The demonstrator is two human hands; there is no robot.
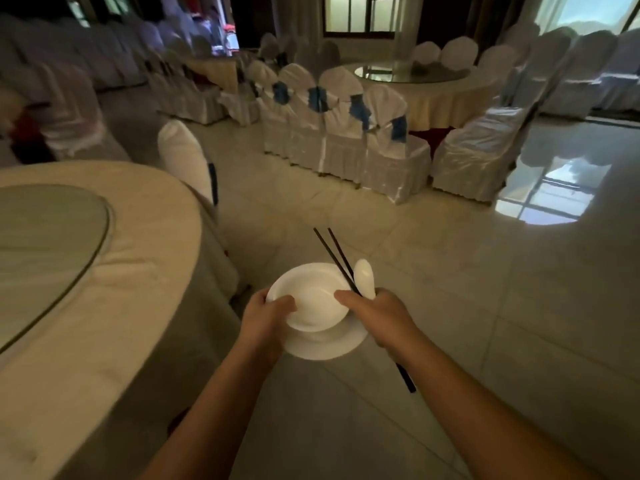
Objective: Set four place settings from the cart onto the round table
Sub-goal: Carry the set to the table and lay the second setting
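I carry one place setting over the tiled floor. A white bowl [313, 296] sits on a white plate [329, 346]. My left hand [265, 317] grips their left rim, thumb over the bowl's edge. My right hand [375, 315] holds the right side, clamping two black chopsticks [334, 256] and a white spoon [364, 277] that point away from me. The round table [114, 306] with its cream cloth and glass turntable [45, 244] lies to my left, bare in the part I see. The cart is out of view.
A white-covered chair [185, 155] stands at the round table's far edge. Ahead, a row of covered chairs with blue bows [332, 129] rings another round table [426, 81]. More covered chairs line the left and right. Glossy tiles stretch ahead and right.
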